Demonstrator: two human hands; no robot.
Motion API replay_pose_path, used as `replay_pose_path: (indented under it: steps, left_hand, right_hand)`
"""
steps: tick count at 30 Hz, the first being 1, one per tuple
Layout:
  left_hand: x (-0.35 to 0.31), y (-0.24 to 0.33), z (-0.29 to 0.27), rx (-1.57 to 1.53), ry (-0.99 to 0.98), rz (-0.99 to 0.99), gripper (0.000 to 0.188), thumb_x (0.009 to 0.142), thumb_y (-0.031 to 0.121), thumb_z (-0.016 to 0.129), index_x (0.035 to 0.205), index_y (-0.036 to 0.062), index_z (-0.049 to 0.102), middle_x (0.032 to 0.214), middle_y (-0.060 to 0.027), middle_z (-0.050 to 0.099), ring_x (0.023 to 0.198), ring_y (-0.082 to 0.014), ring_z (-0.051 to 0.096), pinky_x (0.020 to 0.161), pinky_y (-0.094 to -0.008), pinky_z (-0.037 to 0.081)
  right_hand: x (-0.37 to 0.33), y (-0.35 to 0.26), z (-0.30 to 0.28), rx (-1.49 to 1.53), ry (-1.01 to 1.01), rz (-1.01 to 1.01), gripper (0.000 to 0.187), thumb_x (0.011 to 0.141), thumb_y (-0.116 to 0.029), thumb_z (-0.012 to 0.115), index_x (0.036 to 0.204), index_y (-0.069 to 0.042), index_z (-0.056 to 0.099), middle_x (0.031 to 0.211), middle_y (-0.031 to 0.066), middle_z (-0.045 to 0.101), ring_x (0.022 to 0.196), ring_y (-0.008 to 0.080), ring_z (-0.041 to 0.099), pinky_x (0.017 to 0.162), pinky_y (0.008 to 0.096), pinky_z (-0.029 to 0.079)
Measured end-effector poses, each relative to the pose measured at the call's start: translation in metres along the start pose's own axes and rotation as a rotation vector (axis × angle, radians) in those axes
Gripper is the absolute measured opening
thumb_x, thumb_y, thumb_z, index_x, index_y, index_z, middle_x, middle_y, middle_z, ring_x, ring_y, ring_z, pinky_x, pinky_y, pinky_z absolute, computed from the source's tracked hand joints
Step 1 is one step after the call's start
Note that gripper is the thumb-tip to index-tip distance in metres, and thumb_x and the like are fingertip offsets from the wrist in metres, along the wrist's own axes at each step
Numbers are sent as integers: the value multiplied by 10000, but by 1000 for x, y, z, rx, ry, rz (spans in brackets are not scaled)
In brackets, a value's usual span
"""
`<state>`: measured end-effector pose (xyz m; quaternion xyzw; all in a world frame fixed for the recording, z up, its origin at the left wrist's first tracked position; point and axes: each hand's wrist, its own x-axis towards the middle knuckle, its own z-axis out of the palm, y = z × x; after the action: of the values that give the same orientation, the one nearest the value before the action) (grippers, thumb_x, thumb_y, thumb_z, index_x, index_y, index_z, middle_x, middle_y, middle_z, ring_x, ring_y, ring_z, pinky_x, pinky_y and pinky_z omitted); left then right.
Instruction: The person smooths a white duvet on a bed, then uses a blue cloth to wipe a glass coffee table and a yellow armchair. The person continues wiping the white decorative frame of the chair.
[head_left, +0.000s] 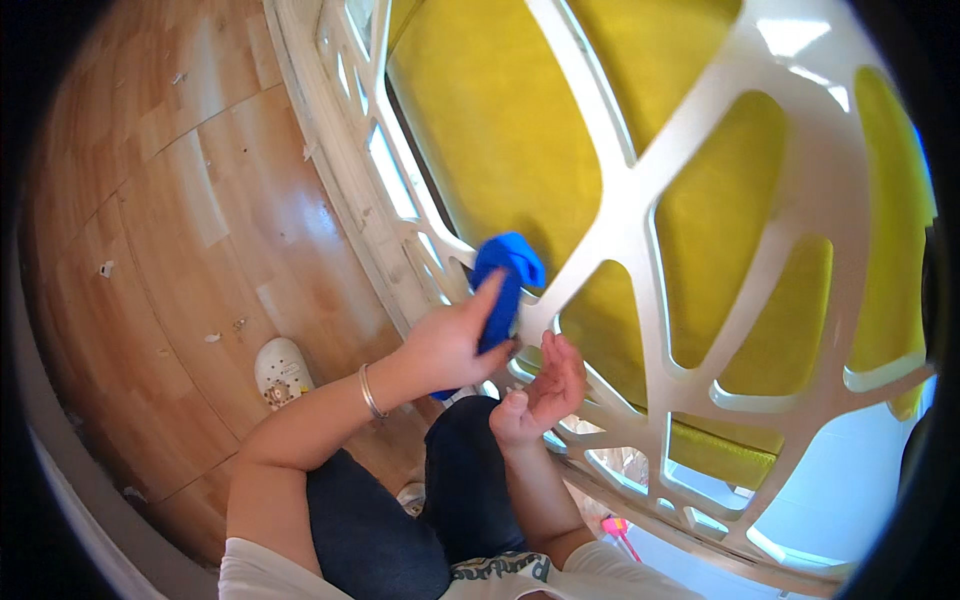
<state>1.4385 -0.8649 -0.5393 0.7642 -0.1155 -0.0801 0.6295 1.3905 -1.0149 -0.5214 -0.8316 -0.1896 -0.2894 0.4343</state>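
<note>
My left hand (452, 345), with a bracelet on the wrist, is closed round a bunched blue cloth (510, 262). The cloth lies against the lower part of a white lattice panel (625, 200) with large rounded openings. My right hand (545, 392) is just to the right and nearer to me, palm turned up. Its fingers are loosely bent and the thumb stands apart; I see nothing in it. The panel's bars run close behind this hand, and I cannot tell whether it touches them.
Behind the lattice are yellow padded surfaces (500, 120). A pale sill (335, 190) runs along the panel's foot, beside a wooden floor (190, 250) with small scraps. My white clog (283, 372) rests on the floor. A pink-headed object (615, 526) lies beyond the panel, lower right.
</note>
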Motion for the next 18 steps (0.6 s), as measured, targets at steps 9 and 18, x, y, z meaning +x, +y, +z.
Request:
replay_pose_path:
  steps: [9,18]
  left_hand:
    - [15,58,-12,-229,-45,-74,585,781,103,623,1326,-70,498,944,-277,658,864,-394,679,777,-429,542]
    - [68,120,-67,-907,298,133,451,888,178,632,1247,-79,538,953,-146,631,902,-201,640,817,-344,526]
  right_hand:
    - [46,-24,-18,-48,-105,-52,760,976,-508,596,1456,24,346,1446,260,414,1360,383,427,1144,499,323]
    - [84,-18,-7,377,-63,796,850,1023,-695,181,1516,-24,351,1482,160,484,1411,287,410,1170,449,318]
